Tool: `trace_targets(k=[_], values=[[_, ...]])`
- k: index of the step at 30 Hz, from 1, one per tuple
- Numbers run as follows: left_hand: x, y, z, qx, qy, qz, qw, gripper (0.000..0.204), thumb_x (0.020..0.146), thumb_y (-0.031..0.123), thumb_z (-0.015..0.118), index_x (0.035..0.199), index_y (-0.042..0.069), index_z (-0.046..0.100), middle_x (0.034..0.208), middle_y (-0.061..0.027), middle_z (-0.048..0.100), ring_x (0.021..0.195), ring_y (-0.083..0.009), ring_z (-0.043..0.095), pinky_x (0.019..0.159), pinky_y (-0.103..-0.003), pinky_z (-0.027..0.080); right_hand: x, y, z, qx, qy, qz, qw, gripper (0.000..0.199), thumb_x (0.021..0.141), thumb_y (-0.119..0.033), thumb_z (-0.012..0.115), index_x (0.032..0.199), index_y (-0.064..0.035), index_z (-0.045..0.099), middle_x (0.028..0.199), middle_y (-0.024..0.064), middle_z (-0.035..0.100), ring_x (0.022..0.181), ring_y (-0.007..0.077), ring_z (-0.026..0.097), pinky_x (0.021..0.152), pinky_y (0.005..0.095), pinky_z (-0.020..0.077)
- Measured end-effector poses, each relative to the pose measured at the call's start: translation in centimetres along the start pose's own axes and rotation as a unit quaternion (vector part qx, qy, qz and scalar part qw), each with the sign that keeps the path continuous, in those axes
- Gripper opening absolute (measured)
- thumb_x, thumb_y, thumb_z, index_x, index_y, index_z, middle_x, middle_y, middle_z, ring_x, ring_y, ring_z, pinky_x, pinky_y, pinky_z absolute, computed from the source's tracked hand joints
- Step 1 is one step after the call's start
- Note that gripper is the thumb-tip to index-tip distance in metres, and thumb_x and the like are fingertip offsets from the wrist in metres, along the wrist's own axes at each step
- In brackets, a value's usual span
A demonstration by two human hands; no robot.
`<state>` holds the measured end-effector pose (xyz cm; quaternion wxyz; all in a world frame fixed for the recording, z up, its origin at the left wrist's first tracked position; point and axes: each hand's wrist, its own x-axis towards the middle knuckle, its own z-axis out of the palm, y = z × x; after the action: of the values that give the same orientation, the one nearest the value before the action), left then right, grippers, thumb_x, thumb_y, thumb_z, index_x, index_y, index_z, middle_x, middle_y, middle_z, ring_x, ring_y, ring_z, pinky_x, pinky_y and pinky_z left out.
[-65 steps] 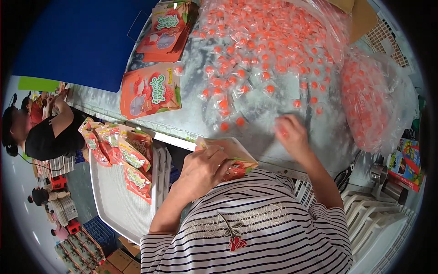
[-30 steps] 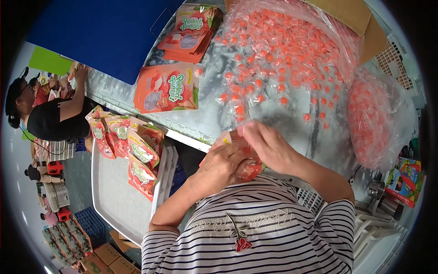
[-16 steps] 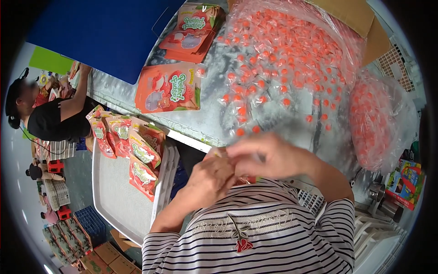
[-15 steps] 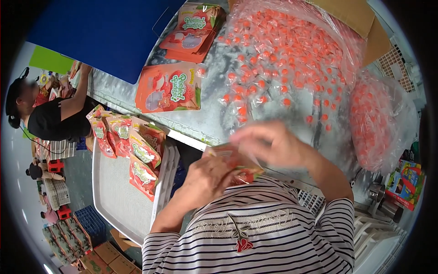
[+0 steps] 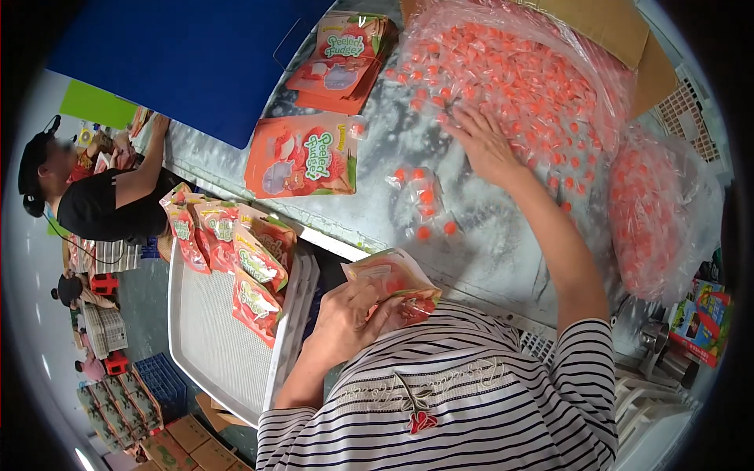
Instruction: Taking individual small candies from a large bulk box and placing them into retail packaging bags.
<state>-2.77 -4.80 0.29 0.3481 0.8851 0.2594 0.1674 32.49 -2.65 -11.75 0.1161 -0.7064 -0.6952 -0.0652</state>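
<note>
My left hand (image 5: 347, 320) grips a red and pink printed pouch (image 5: 393, 276) close to my body, at the table's near edge. The pouch's upper edge is spread, and part of it hides behind my fingers. Stretched far over the table, my right hand (image 5: 488, 147) has its fingers apart at the near edge of a heap of wrapped red candies (image 5: 510, 74). Nothing shows in its grasp, though its fingertips touch or nearly touch some candies. Several loose wrapped candies (image 5: 425, 198) lie between the heap and the pouch.
Flat pouches lie in a stack (image 5: 302, 157) and a banded bundle (image 5: 339, 59). Filled pouches rest in a white tray (image 5: 212, 330) at left. A blue bin (image 5: 181, 63) covers the far left; a clear bag of candies (image 5: 656, 212) is at right. A co-worker (image 5: 110, 196) works at left.
My right hand has moved from above the pouch out to the candy heap. Several candies now lie closer to me, apart from the heap. My left hand keeps hold of the pouch.
</note>
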Motion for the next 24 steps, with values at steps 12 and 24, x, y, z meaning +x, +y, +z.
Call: trace_targets(k=[12, 24], values=[[0.4, -0.2, 0.5, -0.008, -0.025, 0.004, 1.0, 0.015, 0.078, 0.01, 0.073, 0.083, 0.001, 0.062, 0.076, -0.014, 0.061, 0.065, -0.0325, 0.06, 0.058, -0.039, 0.05, -1.0, -10.8, 0.0, 0.303, -0.009, 0.019, 0.953, 0.055, 0.084, -0.031, 0.066, 0.13, -0.0067, 0.049, 0.141, 0.0157, 0.038, 0.135, 0.0334, 0.029, 0.111, 0.0444, 0.0277], [0.3, -0.1, 0.4, -0.01, -0.03, -0.002, 0.999, 0.014, 0.078, 0.009, 0.072, 0.085, 0.001, 0.063, 0.077, -0.0136, 0.062, 0.066, -0.0316, 0.061, 0.059, -0.038, 0.051, -2.1, -5.8, 0.3, 0.282, -0.036, -0.021, 0.958, 0.023, 0.09, -0.012, 0.056, 0.111, -0.0079, 0.063, 0.137, 0.0114, 0.045, 0.131, 0.0319, 0.035, 0.108, 0.0416, 0.0314]])
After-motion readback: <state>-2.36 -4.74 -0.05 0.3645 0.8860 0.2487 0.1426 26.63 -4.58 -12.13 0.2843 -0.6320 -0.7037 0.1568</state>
